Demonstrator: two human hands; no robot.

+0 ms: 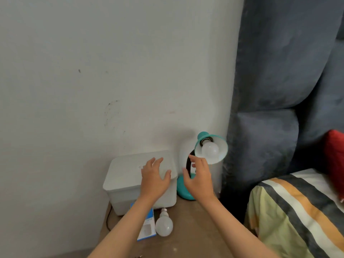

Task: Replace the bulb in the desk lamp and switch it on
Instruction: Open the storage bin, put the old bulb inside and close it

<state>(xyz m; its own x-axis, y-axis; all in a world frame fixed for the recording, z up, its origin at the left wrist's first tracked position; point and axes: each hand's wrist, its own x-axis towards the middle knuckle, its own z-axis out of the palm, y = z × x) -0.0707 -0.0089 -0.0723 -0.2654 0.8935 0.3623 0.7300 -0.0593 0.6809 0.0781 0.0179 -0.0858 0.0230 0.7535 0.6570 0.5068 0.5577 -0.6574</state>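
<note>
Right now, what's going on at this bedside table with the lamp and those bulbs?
A person is partway through changing a lamp bulb. Both hands are open and empty: the left hand hovers over a white lidded box, the right hand reaches toward the teal desk lamp. One bulb sits in the lamp's socket, unlit. A loose bulb lies on the table beside its blue-and-white carton.

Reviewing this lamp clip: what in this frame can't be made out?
Head view only:
- Lamp switch: none visible; right hand covers part of the base.
- Bulb box print: blurred, partly under left forearm.
- White bin label: too faint.
- Fitted bulb or loose bulb, which is new: cannot tell.
</note>
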